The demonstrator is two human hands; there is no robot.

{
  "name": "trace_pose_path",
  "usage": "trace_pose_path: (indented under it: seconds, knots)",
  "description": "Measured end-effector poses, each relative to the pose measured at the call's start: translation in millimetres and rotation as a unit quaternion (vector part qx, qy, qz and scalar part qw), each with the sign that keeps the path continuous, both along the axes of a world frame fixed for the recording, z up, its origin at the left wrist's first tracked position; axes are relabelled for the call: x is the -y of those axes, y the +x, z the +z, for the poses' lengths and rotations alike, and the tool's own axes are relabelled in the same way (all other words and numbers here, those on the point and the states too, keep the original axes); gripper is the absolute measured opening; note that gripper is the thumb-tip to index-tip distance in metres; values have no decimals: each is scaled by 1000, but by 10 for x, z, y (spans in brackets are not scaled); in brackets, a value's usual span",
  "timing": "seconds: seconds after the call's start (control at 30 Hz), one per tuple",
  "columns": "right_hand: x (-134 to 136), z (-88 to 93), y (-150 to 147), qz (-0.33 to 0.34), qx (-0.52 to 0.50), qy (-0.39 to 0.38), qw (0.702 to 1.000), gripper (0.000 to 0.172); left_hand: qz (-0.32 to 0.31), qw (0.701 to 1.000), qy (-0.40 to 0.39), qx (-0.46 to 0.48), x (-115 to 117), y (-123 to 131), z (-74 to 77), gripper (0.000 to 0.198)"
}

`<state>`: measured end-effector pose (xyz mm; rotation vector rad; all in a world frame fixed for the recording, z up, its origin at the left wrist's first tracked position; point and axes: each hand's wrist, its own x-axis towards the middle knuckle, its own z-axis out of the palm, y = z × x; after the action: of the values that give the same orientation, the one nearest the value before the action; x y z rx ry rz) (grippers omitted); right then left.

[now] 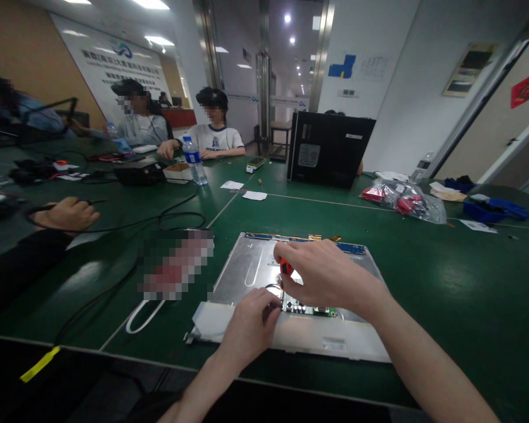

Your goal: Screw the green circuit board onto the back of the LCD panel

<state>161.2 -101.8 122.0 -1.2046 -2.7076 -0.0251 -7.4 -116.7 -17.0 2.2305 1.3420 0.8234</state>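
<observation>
A flat metal display panel (233, 273) lies before me, with a narrow blue circuit strip (355, 248) along its far edge. My right hand (324, 273) is closed around a screwdriver (285, 267) with a red-orange and black handle, held upright over a small green circuit board (308, 309). My left hand (253, 320) has its fingers pinched together at the board's left end, beside the screwdriver's shaft. Whatever those fingertips grip is hidden. A whitish strip (304, 339) runs along the panel's near side, under my left wrist.
On the left, a neighbour's hand (70, 215) rests by a black cable (132, 223). A blurred item with a white loop (136, 323) lies left of the panel. Farther off stand a water bottle (194, 161), a black computer case (328, 150) and a plastic bag (405, 201).
</observation>
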Motion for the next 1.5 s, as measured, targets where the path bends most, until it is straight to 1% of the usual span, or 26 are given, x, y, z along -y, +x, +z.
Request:
trace_pose_path:
  seconds: [0.17,0.3,0.47,0.6,0.8,0.97,1.17,1.33,1.5]
  knots:
    - [2,4,1,6,-2,2,1000,15,-2,1000,-3,2,-2,-5,-16,14]
    - [-14,-6,-12,-3,3,7,1000,21,-2,1000,2,6,-5,-4,-25,14]
    - [-16,-9,-24,-11,15,5,1000,11,0,1000,-2,8,-7,-4,-8,13]
    - [-3,-5,-20,-1,10,5,1000,12,-5,1000,-1,10,-12,-4,5,12]
    - [-29,-18,-23,-16,30,18,999,13,-2,1000,-3,10,-16,1,-6,12]
    - [-36,-36,-5,-12,24,17,1000,18,0,1000,-6,14,-16,-6,-17,12]
    - [0,-26,-12,-6,15,17,1000,12,-8,1000,3,5,-16,-9,-11,12]
    - [-30,-44,-35,-23,24,26,999,13,-5,1000,-4,2,-17,-5,-7,12]
    - [-39,-56,-20,-30,23,29,999,20,-6,1000,-3,7,-14,-7,-11,12]
